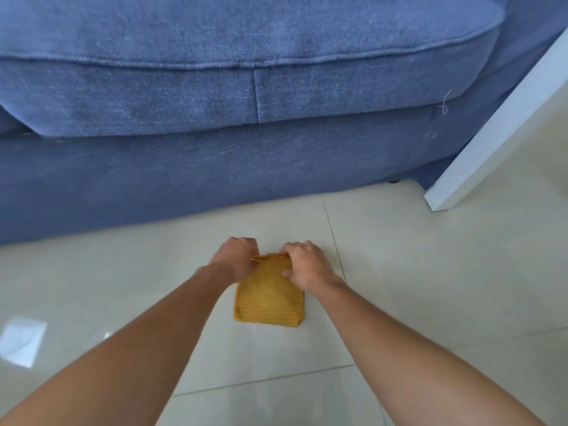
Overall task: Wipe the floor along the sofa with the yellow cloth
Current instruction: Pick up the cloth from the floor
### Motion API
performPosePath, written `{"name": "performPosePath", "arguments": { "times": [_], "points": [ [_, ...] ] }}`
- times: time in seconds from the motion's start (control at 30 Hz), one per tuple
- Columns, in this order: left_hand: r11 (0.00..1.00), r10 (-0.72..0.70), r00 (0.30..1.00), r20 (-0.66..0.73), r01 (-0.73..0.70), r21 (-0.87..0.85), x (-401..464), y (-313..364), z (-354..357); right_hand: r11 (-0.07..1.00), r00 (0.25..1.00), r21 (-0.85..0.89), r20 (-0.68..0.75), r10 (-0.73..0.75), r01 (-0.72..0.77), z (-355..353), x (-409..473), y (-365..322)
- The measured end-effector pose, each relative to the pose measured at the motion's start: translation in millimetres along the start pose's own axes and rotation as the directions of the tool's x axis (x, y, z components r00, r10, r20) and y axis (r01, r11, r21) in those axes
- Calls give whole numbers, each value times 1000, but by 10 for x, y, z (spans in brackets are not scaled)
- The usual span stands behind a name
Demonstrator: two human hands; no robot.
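Note:
The yellow cloth (269,298) lies folded into a small rectangle on the pale tiled floor (415,287), a short way in front of the blue sofa (215,155). My left hand (236,256) pinches the cloth's far left corner. My right hand (305,262) grips its far right corner, thumb pressed on top. Both forearms reach in from the bottom of the view. The cloth's near edge rests flat on the tile.
The sofa's base runs across the whole width behind the cloth, with a small dark foot (393,180) at its right. A white panel (491,130) leans diagonally at the right, touching the floor beside the sofa's end. Glossy tile stretches left, right and toward me.

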State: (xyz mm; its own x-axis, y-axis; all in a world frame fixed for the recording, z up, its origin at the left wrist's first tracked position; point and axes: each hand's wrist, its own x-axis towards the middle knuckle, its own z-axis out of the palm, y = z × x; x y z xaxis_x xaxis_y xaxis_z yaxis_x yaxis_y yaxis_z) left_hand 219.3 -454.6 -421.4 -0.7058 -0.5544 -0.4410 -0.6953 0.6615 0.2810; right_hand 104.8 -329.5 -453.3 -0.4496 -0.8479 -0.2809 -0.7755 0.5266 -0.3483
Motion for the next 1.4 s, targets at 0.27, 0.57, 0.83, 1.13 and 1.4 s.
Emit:
{"name": "performPosePath", "arguments": {
  "times": [0.27, 0.57, 0.83, 1.13, 1.4],
  "points": [
    [991, 129, 992, -14, -129, -45, -599, 445, -671, 999, 998, -9, 40, 38, -37, -554, -575, -46],
    [960, 276, 926, -257, -276, 38, -1354, 1405, -1710, 983, 965, 141, -220, 146, -117, -2009, -1460, -26],
    [891, 432, 795, -427, -450, 64, -2131, 2703, -2596, 977, 857, 175, -478, 195, -125, -3541, -2589, 309],
    [724, 607, 622, -495, -690, 20, -2926, 4255, -2989, 957, 666, 192, -687, 290, -218, -4717, -4154, 829],
    [556, 783, 590, -197, -806, -206, -3235, 5316, -2641, 899, 685, 225, -586, 433, -376, -4911, -5407, 1433]
  ]
}}
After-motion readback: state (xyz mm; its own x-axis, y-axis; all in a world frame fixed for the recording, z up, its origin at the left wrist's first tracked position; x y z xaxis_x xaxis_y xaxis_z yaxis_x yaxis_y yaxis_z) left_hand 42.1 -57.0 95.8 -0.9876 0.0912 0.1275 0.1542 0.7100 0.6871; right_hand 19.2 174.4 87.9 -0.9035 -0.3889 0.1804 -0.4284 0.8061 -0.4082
